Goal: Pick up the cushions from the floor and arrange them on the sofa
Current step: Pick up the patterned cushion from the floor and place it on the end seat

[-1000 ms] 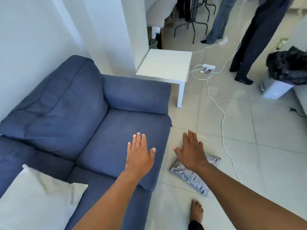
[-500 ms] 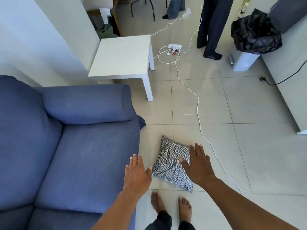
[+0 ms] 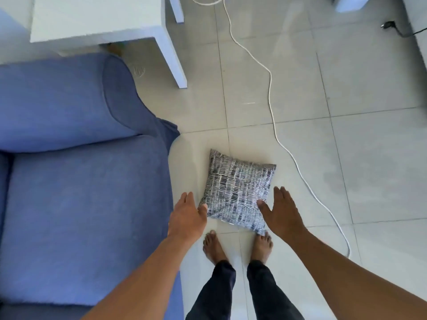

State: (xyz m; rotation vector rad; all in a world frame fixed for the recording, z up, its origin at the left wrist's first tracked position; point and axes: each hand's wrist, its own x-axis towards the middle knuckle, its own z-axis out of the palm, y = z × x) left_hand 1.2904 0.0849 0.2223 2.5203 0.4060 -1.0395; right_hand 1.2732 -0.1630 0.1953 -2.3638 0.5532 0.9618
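Note:
A small grey-and-white patterned cushion [image 3: 238, 189] lies flat on the tiled floor just in front of my bare feet. My left hand [image 3: 188, 215] hovers open at its near-left corner, thumb at the cushion's edge. My right hand [image 3: 280, 213] is open at its near-right side, thumb over the cushion's edge. Neither hand grips it. The blue sofa [image 3: 76, 204] fills the left, its seat bare and its armrest toward the far end.
A white side table [image 3: 101, 21] stands beyond the sofa's armrest. A white cable [image 3: 275, 125] snakes across the floor to the right of the cushion. A black plug [image 3: 388, 26] lies at the far right. My feet [image 3: 238, 248] stand right behind the cushion.
My view has tilted down and closer to the floor. Both hands have come down to the two near sides of the cushion; the people and the bin have left the view.

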